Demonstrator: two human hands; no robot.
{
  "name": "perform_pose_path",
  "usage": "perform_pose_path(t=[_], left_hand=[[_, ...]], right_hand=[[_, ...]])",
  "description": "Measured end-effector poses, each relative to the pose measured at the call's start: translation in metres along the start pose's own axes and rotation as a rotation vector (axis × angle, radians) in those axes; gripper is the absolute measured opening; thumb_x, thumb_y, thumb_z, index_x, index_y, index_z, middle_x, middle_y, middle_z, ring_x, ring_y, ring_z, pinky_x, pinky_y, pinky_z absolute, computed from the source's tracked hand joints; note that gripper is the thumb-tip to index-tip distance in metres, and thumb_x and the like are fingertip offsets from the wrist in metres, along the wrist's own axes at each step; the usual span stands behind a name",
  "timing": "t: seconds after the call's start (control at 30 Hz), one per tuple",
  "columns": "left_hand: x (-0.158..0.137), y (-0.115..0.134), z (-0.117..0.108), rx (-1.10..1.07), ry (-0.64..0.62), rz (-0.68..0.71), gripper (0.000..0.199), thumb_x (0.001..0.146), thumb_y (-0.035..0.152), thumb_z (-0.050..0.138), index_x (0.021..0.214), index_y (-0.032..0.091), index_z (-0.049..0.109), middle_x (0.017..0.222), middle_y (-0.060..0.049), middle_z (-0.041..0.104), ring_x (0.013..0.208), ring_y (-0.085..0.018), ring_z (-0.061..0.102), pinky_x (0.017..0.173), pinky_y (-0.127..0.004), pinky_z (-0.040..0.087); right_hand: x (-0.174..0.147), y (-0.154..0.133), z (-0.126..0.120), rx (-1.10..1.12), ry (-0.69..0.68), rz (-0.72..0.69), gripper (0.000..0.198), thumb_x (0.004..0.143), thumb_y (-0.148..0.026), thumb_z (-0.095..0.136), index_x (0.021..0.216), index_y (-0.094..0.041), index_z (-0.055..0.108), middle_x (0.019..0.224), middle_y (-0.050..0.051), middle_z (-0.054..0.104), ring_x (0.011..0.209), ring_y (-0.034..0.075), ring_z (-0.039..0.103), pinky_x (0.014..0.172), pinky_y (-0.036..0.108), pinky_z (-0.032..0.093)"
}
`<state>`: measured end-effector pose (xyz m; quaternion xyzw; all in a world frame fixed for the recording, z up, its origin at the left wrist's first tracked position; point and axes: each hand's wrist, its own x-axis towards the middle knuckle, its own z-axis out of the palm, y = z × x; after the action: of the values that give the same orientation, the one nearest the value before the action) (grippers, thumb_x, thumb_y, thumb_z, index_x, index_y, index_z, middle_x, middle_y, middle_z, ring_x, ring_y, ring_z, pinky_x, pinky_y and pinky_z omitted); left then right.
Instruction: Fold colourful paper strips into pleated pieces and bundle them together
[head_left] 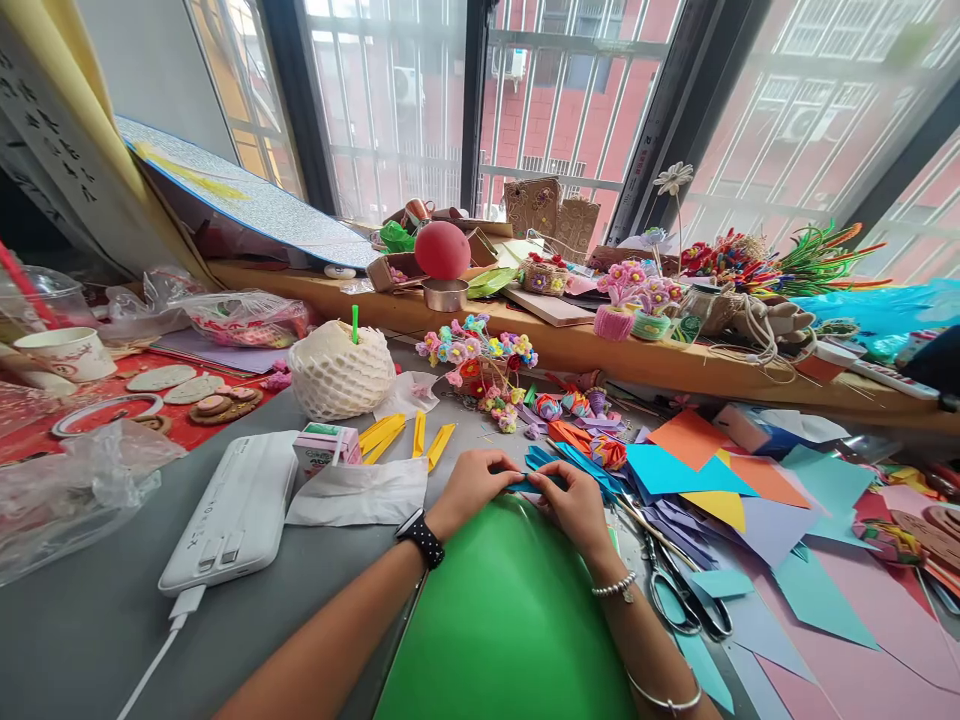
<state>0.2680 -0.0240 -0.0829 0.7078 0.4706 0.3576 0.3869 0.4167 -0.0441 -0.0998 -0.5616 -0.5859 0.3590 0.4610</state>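
Both hands meet at the middle of the table. My left hand (474,492), a watch on its wrist, pinches one end of a small dark-blue folded paper strip (520,485). The fingertips of my right hand (576,508) are closed on the other end. Part of the strip is hidden by the fingers. Just beneath both hands bulges a large glossy green balloon-like thing (506,610). More blue folded paper strips (553,458) lie right behind the right hand. Yellow folded strips (382,436) rest beyond the left hand, by a white tissue (360,492).
Scissors (679,590) and coloured paper sheets (780,510) spread over the right side. A white power bank (232,510) with a cable lies left. Farther back stand a foam-netted round thing (341,368), crocheted flowers (480,365) and a red ball (442,250) by the window ledge.
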Motion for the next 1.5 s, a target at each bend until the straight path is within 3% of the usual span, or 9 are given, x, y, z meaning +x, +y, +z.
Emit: perform_pose_path(t=[0.23,0.5,0.63,0.8,0.93,1.03,1.2,1.37,1.5], left_hand=[[0.004,-0.001,-0.007,0.017,-0.052,-0.026,0.02,0.065,0.029,0.051,0.07,0.016,0.066,0.072,-0.003,0.065,0.07,-0.016,0.057,0.063,-0.021,0.04],[0.001,0.006,-0.01,-0.069,-0.036,-0.154,0.026,0.063,0.036,0.053,0.064,0.012,0.063,0.058,-0.001,0.06,0.053,-0.013,0.054,0.05,-0.02,0.041],[0.002,0.005,-0.009,-0.114,-0.041,-0.131,0.026,0.066,0.035,0.049,0.069,0.012,0.062,0.06,-0.001,0.06,0.054,-0.012,0.055,0.053,-0.019,0.041],[0.003,-0.001,-0.008,-0.172,-0.071,-0.144,0.029,0.065,0.038,0.051,0.072,0.011,0.059,0.065,-0.002,0.06,0.055,-0.012,0.055,0.052,-0.02,0.041],[0.001,-0.002,-0.004,-0.091,-0.136,-0.017,0.025,0.066,0.034,0.05,0.072,0.013,0.062,0.073,-0.003,0.062,0.068,-0.014,0.055,0.061,-0.02,0.041],[0.0,-0.003,0.0,-0.003,-0.088,0.035,0.024,0.067,0.033,0.049,0.069,0.013,0.063,0.07,-0.003,0.063,0.069,-0.015,0.055,0.064,-0.02,0.039],[0.0,-0.005,0.002,0.004,-0.012,-0.024,0.028,0.066,0.038,0.049,0.064,0.013,0.062,0.059,-0.001,0.061,0.054,-0.013,0.054,0.053,-0.02,0.038],[0.001,-0.002,0.0,-0.088,0.049,-0.091,0.027,0.066,0.039,0.049,0.066,0.014,0.059,0.052,0.001,0.056,0.049,-0.012,0.053,0.047,-0.019,0.036],[0.001,-0.001,0.0,-0.208,0.049,-0.125,0.026,0.067,0.038,0.048,0.069,0.014,0.059,0.056,0.001,0.058,0.051,-0.012,0.055,0.048,-0.02,0.039]], right_hand=[[0.002,0.005,-0.002,0.016,0.054,0.089,0.027,0.06,-0.042,0.06,0.057,-0.016,0.055,0.039,-0.002,0.048,0.035,0.01,0.043,0.038,0.021,0.031],[0.005,0.007,-0.004,0.099,0.034,0.069,0.028,0.064,-0.042,0.056,0.061,-0.015,0.056,0.041,-0.003,0.048,0.038,0.01,0.042,0.04,0.02,0.031],[0.006,0.007,-0.002,0.117,0.066,0.068,0.029,0.063,-0.043,0.057,0.059,-0.015,0.052,0.04,-0.003,0.046,0.037,0.009,0.041,0.039,0.019,0.031],[0.009,0.01,-0.001,0.214,-0.002,0.08,0.028,0.065,-0.042,0.056,0.061,-0.015,0.051,0.043,-0.004,0.046,0.039,0.008,0.041,0.039,0.018,0.031],[0.007,0.012,0.002,0.206,-0.087,0.043,0.026,0.065,-0.04,0.057,0.064,-0.015,0.053,0.047,-0.003,0.047,0.04,0.008,0.042,0.039,0.019,0.032],[0.005,0.013,0.005,0.222,-0.105,0.033,0.024,0.066,-0.039,0.056,0.069,-0.016,0.054,0.055,-0.002,0.051,0.044,0.01,0.048,0.042,0.02,0.037],[0.005,0.011,0.005,0.263,-0.066,0.107,0.025,0.064,-0.04,0.056,0.071,-0.015,0.054,0.055,0.0,0.054,0.05,0.015,0.054,0.044,0.023,0.042],[0.005,0.009,0.0,0.25,0.069,0.08,0.024,0.064,-0.037,0.058,0.063,-0.014,0.053,0.05,-0.001,0.053,0.045,0.012,0.051,0.046,0.022,0.04],[0.005,0.009,-0.001,0.285,0.069,0.061,0.023,0.066,-0.037,0.056,0.064,-0.014,0.054,0.049,-0.002,0.053,0.046,0.011,0.051,0.045,0.021,0.039]])
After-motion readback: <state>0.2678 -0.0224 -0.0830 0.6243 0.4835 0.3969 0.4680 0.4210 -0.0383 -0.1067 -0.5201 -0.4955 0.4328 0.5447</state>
